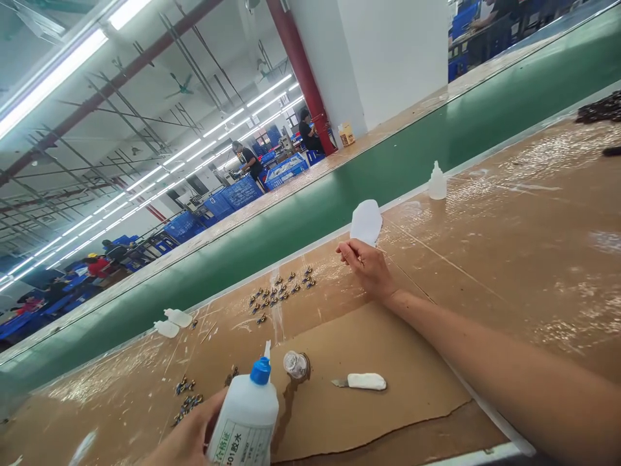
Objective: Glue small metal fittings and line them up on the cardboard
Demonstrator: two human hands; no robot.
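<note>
My left hand is wrapped round a white glue bottle with a blue cap, a pale nozzle and a printed label. The bottle is upright with a slight tilt, above the front of a cardboard sheet. My right hand reaches across the table with its fingers curled together. Just behind it is a rounded piece of white paper; whether the fingers touch it I cannot tell. On the cardboard lie a white-handled knife and a small round clear container.
Several small dark-and-brass parts lie beyond the cardboard, with more at left. White squeeze bottles lie at far left; another stands at right. A green belt runs behind the table. People work in the distance.
</note>
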